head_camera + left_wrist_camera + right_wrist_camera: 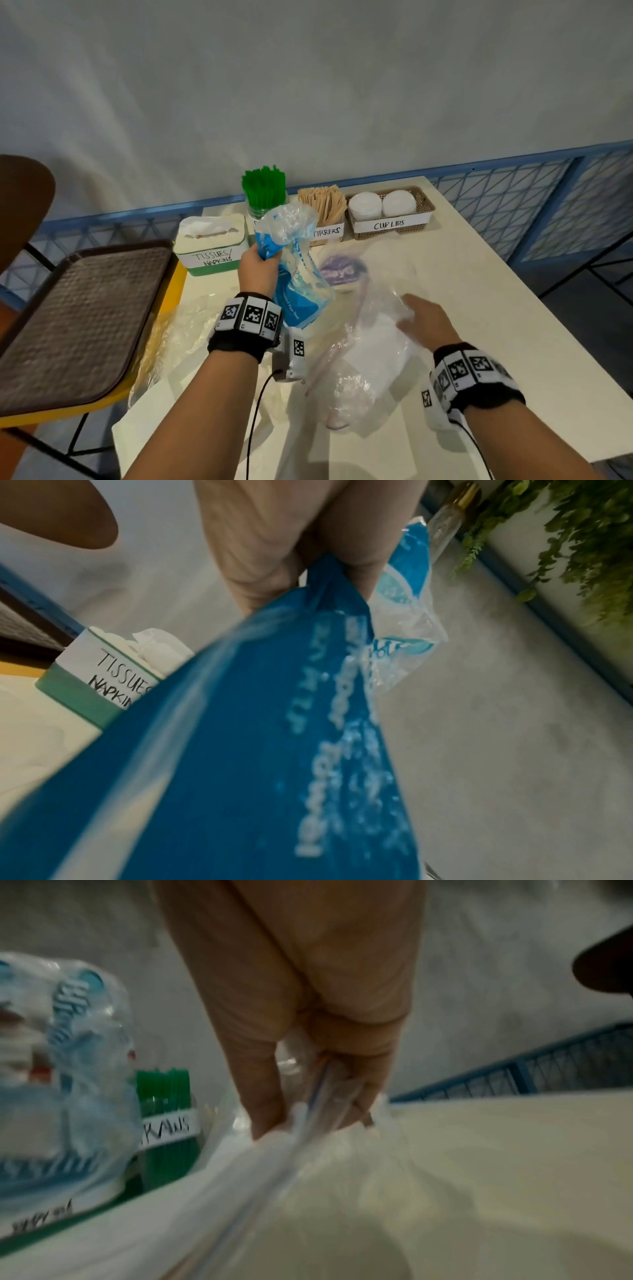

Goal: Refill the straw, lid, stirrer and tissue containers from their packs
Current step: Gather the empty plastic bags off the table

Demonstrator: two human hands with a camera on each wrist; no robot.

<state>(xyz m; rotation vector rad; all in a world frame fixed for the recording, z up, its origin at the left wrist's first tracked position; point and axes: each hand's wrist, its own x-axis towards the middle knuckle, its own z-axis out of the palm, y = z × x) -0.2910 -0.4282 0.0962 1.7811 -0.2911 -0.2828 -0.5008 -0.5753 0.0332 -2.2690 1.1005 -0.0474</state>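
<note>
My left hand (255, 270) grips the crumpled top of a blue and clear tissue pack (301, 298), held up off the table in front of the green tissue box (212, 246) marked TISSUES/NAPKINS. In the left wrist view my fingers (291, 547) pinch the blue pack (257, 750) next to the tissue box (99, 685), which has white tissue at its slot. My right hand (421, 318) holds a clear plastic bag (370, 359) lying on the table. The right wrist view shows the fingers (308, 1015) pinching that bag's film (308, 1177).
Along the back stand green straws (263, 188), wooden stirrers (323, 205) and a basket of white cup lids (390, 224). A purple-labelled bag (344, 270) lies mid-table. A brown tray (75, 318) rests on a yellow chair at left. More clear wrapping (178, 329) lies by the table's left edge.
</note>
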